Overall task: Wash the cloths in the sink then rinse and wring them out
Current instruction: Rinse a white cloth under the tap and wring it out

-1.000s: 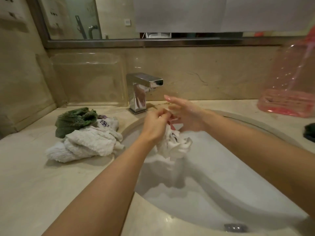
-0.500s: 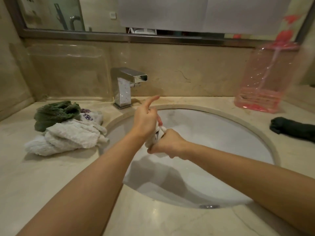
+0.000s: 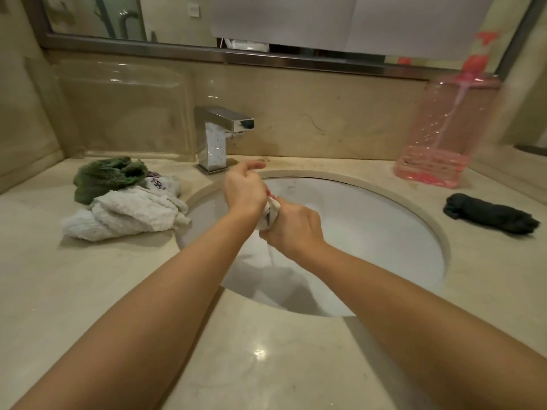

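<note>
Wringing over the sink basin [image 3: 384, 232] lets the water drain: your left hand [image 3: 244, 192] and right hand [image 3: 293, 229] both clench the small white cloth [image 3: 270, 213], twisted between them. Unwashed cloths [image 3: 127, 208] wait on the left; the wrung black cloth [image 3: 490, 214] lies right.

A chrome square faucet [image 3: 217, 137] stands on the beige marble counter [image 3: 266, 365] at the far left edge of the basin. A clear pink plastic pump bottle [image 3: 447, 128] stands at the far right, against the backsplash. A clear plastic container [image 3: 124, 110] leans against the wall far left. Above runs a metal-framed mirror [image 3: 207, 28], with white sheets covering part of it.
</note>
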A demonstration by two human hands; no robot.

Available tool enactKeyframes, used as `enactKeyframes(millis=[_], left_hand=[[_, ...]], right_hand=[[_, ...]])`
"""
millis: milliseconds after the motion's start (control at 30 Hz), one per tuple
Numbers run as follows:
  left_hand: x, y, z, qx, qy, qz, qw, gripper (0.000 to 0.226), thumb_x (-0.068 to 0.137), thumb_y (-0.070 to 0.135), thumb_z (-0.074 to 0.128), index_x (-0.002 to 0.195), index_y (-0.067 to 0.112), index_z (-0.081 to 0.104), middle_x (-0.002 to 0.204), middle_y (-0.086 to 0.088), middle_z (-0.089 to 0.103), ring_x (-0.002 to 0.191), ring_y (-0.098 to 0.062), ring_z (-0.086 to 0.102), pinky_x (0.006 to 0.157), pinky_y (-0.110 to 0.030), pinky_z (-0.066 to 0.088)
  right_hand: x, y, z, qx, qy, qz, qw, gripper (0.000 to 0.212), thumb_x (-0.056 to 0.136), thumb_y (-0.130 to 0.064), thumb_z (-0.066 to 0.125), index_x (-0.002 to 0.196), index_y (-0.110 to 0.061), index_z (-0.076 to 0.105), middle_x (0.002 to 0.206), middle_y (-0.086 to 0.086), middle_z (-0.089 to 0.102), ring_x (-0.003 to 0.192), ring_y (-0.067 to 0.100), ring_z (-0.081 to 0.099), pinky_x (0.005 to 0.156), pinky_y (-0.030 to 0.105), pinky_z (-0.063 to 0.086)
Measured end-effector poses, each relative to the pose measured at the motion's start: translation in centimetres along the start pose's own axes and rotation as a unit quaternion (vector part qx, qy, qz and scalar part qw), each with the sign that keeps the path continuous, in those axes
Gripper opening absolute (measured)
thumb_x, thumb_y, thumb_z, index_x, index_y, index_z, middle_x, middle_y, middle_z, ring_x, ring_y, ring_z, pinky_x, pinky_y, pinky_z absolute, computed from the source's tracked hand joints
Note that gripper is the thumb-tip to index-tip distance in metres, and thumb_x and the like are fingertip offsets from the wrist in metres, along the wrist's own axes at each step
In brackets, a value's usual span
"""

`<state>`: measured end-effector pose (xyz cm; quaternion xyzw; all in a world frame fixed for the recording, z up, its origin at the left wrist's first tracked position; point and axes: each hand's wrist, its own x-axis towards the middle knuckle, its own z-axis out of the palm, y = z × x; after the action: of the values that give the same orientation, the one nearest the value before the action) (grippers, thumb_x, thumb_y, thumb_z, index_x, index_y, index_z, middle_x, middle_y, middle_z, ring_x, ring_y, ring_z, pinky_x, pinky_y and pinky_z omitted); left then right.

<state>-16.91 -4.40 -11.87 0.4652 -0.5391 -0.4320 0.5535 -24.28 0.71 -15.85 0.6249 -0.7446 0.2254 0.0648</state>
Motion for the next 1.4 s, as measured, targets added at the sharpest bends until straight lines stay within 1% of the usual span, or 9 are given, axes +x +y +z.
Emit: enactKeyframes(millis=[200, 333, 467, 600, 700, 833, 1000, 1200, 1400], left_hand=[[-4.5, -0.3, 3.8, -0.052, -0.119, 0.070, 0.989, 0.025, 0.101, 0.011, 0.037, 0.108, 0.020, 0.059, 0.066, 0.001, 0.059, 0.069, -0.010, 0.061, 0.072, -0.022, 0.048], [-5.1, -1.4, 5.3, 0.071, -0.249, 0.132, 0.957, 0.044, 0.099, 0.026, 0.051, 0.141, 0.020, 0.038, 0.121, 0.007, 0.054, 0.113, -0.014, 0.052, 0.094, -0.026, 0.042], [-5.2, -2.3, 5.4, 0.252, -0.308, 0.276, 0.875, 0.066, 0.098, 0.028, 0.053, 0.153, 0.020, 0.018, 0.157, 0.003, 0.023, 0.143, -0.014, 0.022, 0.111, -0.023, 0.019], [-5.3, -2.5, 5.6, 0.399, -0.334, 0.367, 0.771, 0.059, 0.099, 0.024, 0.049, 0.151, 0.020, 0.023, 0.157, 0.002, 0.026, 0.143, -0.017, 0.023, 0.115, -0.028, 0.017], [-5.7, -2.5, 5.7, 0.440, -0.377, 0.381, 0.720, 0.053, 0.099, 0.024, 0.047, 0.149, 0.022, 0.029, 0.153, 0.004, 0.031, 0.141, -0.016, 0.026, 0.115, -0.027, 0.015], [-5.7, -2.8, 5.7, 0.482, -0.433, 0.379, 0.661, 0.042, 0.100, 0.024, 0.045, 0.141, 0.026, 0.043, 0.144, 0.006, 0.043, 0.131, -0.016, 0.040, 0.109, -0.029, 0.025], [-5.1, -2.9, 4.7, 0.479, -0.447, 0.347, 0.671, 0.034, 0.099, 0.019, 0.039, 0.122, 0.032, 0.061, 0.118, 0.009, 0.065, 0.107, -0.012, 0.056, 0.082, -0.024, 0.040], [-5.2, -3.0, 4.0, 0.513, -0.458, 0.325, 0.649, 0.032, 0.099, 0.021, 0.039, 0.119, 0.032, 0.062, 0.111, 0.005, 0.066, 0.105, -0.015, 0.056, 0.077, -0.026, 0.039], [-5.4, -3.0, 3.9, 0.555, -0.497, 0.295, 0.598, 0.029, 0.100, 0.030, 0.041, 0.123, 0.033, 0.059, 0.122, 0.002, 0.058, 0.109, -0.019, 0.056, 0.086, -0.028, 0.040]], right_hand=[[-0.7, 5.9, -2.9, -0.063, -0.046, 0.011, 0.997, 0.043, 0.081, -0.037, 0.066, 0.117, -0.021, 0.050, 0.099, -0.002, 0.067, 0.093, 0.022, 0.063, 0.068, 0.027, 0.038], [-0.3, 9.3, -6.0, -0.019, -0.080, 0.113, 0.990, 0.061, 0.073, -0.037, 0.078, 0.112, -0.018, 0.035, 0.093, 0.002, 0.065, 0.077, 0.024, 0.061, 0.064, 0.031, 0.041], [0.9, 13.2, -9.1, -0.066, 0.010, 0.202, 0.977, 0.089, 0.067, -0.038, 0.086, 0.129, -0.009, 0.030, 0.108, 0.011, 0.062, 0.101, 0.033, 0.060, 0.071, 0.034, 0.041], [2.6, 17.8, -11.4, -0.104, 0.100, 0.382, 0.913, 0.098, 0.068, -0.037, 0.087, 0.140, -0.002, 0.029, 0.137, 0.019, 0.046, 0.125, 0.035, 0.045, 0.097, 0.038, 0.040], [2.6, 19.7, -11.1, -0.238, 0.050, 0.375, 0.894, 0.088, 0.080, -0.047, 0.074, 0.141, 0.001, 0.033, 0.145, 0.021, 0.032, 0.133, 0.034, 0.033, 0.108, 0.040, 0.030], [2.6, 19.2, -9.0, -0.340, 0.012, 0.331, 0.880, 0.075, 0.100, -0.044, 0.041, 0.152, 0.000, 0.009, 0.160, 0.019, 0.008, 0.148, 0.037, 0.005, 0.117, 0.055, 0.003], [2.3, 19.1, -7.6, -0.398, -0.039, 0.232, 0.886, 0.073, 0.096, -0.024, 0.045, 0.153, -0.008, 0.004, 0.160, 0.017, 0.000, 0.148, 0.035, 0.000, 0.115, 0.061, 0.002], [3.4, 21.3, -9.4, -0.345, -0.006, 0.260, 0.902, 0.066, 0.095, -0.020, 0.052, 0.152, -0.015, 0.020, 0.159, 0.016, 0.016, 0.146, 0.033, 0.015, 0.119, 0.052, 0.006], [2.5, 17.7, -7.5, -0.381, -0.033, 0.274, 0.882, 0.066, 0.101, -0.030, 0.038, 0.155, -0.009, 0.006, 0.161, 0.018, -0.007, 0.148, 0.034, -0.011, 0.110, 0.067, -0.002]])
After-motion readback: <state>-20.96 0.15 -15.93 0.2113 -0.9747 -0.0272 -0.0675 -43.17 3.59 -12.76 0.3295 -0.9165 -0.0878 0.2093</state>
